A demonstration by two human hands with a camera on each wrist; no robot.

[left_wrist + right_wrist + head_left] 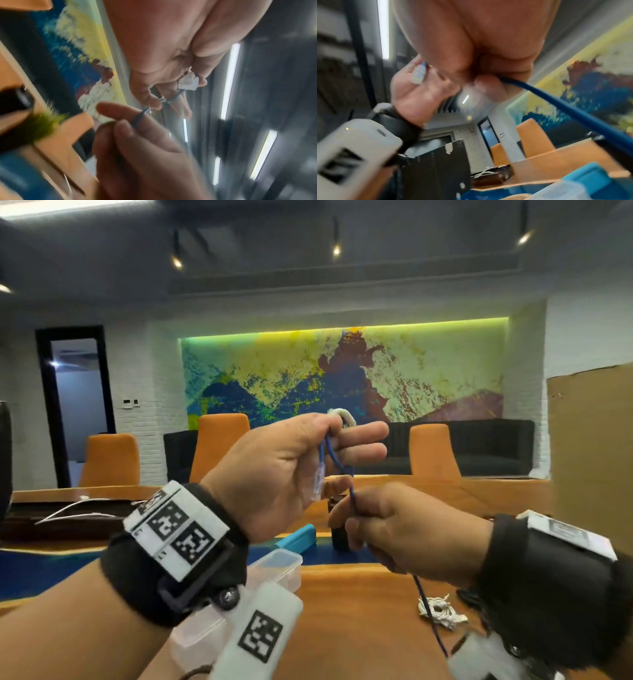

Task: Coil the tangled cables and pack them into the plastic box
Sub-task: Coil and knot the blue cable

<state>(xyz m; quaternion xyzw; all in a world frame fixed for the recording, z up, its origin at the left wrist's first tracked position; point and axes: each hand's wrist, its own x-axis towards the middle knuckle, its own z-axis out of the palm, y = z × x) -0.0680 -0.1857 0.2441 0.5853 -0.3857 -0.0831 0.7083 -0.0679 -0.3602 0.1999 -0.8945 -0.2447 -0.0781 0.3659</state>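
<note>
My left hand (308, 450) is raised in front of me and pinches a thin blue cable (330, 451) near its clear plug (319, 482), which hangs by the palm. A white bandage wraps one left fingertip. My right hand (387, 525) is just below, fingers curled round the same blue cable (556, 102), which runs down from the fist toward the table. The clear plastic box (274, 568) stands on the table under my left wrist, partly hidden by the wrist camera. A white tangled cable (440, 611) lies on the table under my right wrist.
The orange wooden table (359, 611) spreads below. A blue lid (298, 537) and a dark object (339, 529) sit behind the box. White cables (75, 510) lie far left. Orange chairs (219, 446) line the far side. A cardboard panel (592, 440) stands right.
</note>
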